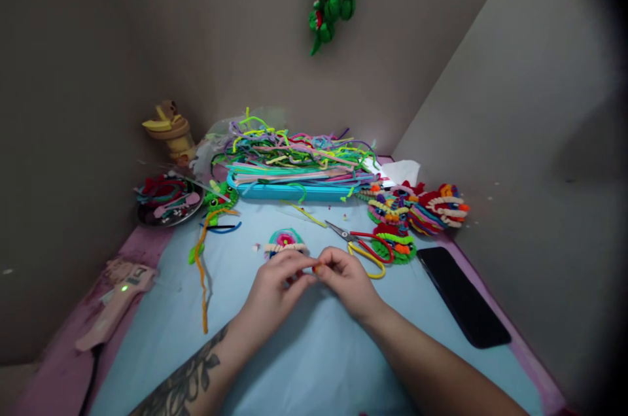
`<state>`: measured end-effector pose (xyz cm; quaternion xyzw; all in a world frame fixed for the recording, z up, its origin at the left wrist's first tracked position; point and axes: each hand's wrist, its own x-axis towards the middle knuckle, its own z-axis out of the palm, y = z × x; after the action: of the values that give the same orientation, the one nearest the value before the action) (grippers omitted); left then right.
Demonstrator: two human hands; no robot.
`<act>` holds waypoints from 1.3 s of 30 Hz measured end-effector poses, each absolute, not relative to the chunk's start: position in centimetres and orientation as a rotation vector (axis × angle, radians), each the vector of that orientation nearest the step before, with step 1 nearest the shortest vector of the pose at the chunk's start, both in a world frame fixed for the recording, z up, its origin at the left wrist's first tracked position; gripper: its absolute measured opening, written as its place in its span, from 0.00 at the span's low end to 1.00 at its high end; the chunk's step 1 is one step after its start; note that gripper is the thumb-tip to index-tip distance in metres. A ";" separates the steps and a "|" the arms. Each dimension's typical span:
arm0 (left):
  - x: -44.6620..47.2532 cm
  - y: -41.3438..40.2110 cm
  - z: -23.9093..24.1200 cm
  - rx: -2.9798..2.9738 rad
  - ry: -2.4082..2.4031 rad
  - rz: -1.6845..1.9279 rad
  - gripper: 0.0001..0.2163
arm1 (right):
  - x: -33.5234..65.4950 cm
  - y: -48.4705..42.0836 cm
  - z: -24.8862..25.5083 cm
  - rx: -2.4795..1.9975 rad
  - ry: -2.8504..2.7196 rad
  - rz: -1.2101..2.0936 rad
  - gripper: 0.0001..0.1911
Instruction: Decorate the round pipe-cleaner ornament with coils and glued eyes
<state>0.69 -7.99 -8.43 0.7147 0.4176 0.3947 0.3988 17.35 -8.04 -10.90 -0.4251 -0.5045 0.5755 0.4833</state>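
Observation:
My left hand (286,280) and my right hand (346,275) meet fingertip to fingertip over the middle of the blue-covered table. Both are closed in a pinch. A speck of red-orange shows at the right fingertips, but the piece itself is too small and covered to name. Just beyond my left hand lies a round pipe-cleaner piece (285,239) in teal, pink and cream, its near edge hidden by the fingers. Scissors (349,237) with one red and one yellow handle lie partly spread beyond my right hand.
Pipe cleaners (304,157) are heaped on a blue box (299,192) at the back. Colourful pipe-cleaner figures (434,210) and a phone (461,295) lie right. Left are an orange pipe cleaner (200,265), a plate of scraps (169,221) and a corded glue gun (118,308).

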 end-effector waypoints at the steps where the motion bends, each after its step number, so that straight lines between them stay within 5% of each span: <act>1: 0.7 -8.0 -8.5 1.830 1.054 1.012 0.10 | 17.4 -8.0 -11.0 -1.022 -1.205 1.442 0.19; 8: 0.6 -8.0 -8.4 1.846 1.063 1.094 0.06 | 17.2 -8.2 -11.1 -0.925 -1.153 1.599 0.20; 19: 0.8 -7.6 -8.7 1.560 1.116 0.937 0.07 | 17.4 -9.0 -10.1 -0.978 -1.544 0.842 0.02; 30: 0.6 -7.4 -8.9 1.819 1.120 1.096 0.07 | 17.1 -8.5 -10.4 -1.006 -1.410 1.075 0.04; 39: 0.8 -8.2 -9.2 2.086 1.171 1.111 0.05 | 17.3 -8.7 -10.4 -1.130 -1.596 0.786 0.06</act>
<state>0.76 -8.17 -9.16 0.7659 0.4299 0.4078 0.2493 17.33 -8.73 -10.40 -0.4660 -0.6582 0.3242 0.4945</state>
